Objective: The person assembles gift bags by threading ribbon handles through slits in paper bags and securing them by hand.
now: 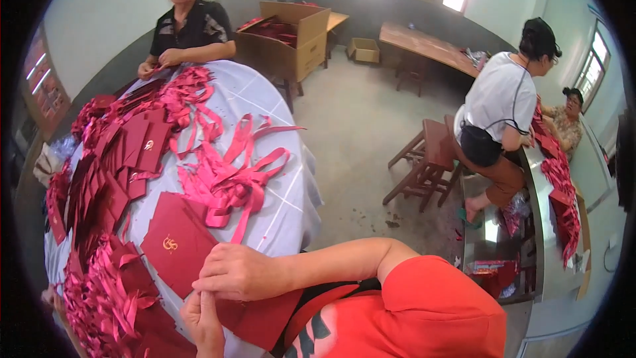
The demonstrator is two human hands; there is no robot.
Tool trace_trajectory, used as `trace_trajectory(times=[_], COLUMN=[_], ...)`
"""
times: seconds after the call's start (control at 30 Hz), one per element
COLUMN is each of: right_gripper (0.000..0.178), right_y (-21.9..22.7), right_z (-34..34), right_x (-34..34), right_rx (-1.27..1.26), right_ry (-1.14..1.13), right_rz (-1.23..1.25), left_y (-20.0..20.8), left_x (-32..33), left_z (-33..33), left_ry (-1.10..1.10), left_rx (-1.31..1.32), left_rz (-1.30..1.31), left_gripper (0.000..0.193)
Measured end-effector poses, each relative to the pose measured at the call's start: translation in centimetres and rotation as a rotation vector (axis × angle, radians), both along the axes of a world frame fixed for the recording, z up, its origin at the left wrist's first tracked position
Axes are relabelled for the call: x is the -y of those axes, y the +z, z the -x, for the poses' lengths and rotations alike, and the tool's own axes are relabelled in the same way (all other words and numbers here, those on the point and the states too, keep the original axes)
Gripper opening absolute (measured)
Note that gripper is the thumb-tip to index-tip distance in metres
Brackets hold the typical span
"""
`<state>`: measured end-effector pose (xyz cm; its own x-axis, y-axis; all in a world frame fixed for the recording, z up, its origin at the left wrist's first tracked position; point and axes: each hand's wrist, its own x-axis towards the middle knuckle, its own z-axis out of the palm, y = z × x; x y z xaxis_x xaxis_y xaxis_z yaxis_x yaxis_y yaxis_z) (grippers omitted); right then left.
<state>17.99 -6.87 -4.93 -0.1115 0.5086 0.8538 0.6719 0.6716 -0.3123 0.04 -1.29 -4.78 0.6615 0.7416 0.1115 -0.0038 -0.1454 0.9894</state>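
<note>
Above the flat, dark-red, cardlike piece [262, 321], the left hand [204, 325] and right hand [244, 273] pinch together something I cannot tell, probably fastening, which next needs gentle pulling.

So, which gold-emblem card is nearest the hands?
The dark-red card topping the stack just up and left of the right hand. The other visible gold-emblem cards lie farther off, among the piles beside the pink ribbons.
</note>
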Motion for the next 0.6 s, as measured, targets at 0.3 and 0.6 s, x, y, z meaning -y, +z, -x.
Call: trace_trajectory(times=[0.3,0.6], right_gripper=[0.022,0.012], right_y=[0.1,5.4], right_z=[-0.6,-4.7], right_x=[-0.1,-0.1], right_rx=[-0.122,-0.213], right_ry=[0.048,-0.031], right_rz=[0.057,-0.004], left_y=[1.2,1.1], left_x=[0.5,1.0], left_z=[-0.4,-0.5], left_ry=[-0.018,-0.018], left_rx=[-0.059,-0.463], left_rz=[-0.109,-0.89], left_gripper=[0.021,0.046])
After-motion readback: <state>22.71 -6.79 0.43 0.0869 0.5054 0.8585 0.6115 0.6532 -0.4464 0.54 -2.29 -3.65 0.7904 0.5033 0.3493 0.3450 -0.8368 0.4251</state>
